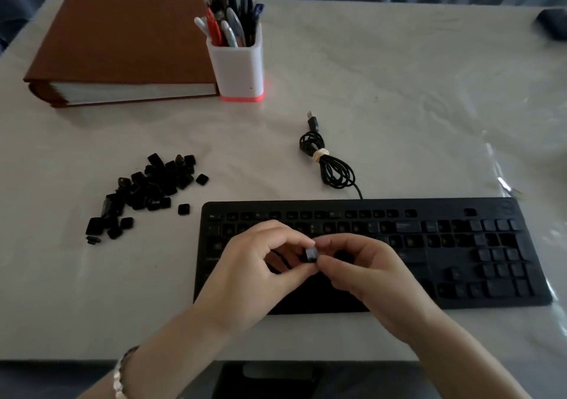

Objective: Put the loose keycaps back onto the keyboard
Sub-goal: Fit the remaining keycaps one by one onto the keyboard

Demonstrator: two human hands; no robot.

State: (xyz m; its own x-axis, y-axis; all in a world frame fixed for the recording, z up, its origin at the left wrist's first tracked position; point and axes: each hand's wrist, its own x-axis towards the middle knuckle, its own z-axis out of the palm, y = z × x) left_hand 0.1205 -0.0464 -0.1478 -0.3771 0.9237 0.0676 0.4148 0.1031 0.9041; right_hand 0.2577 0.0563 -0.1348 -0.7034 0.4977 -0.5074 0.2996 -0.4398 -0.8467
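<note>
A black keyboard lies on the white table near the front edge, with many key sockets bare, mostly on its left and middle. Several loose black keycaps sit in a pile to its left. Over the keyboard's left half, my left hand and my right hand meet and together pinch one black keycap between their fingertips, held a little above the keys. The hands hide the keys under them.
The keyboard's bundled black USB cable lies just behind it. A white pen holder full of pens and a brown binder stand at the back left. A dark object sits at the far right corner.
</note>
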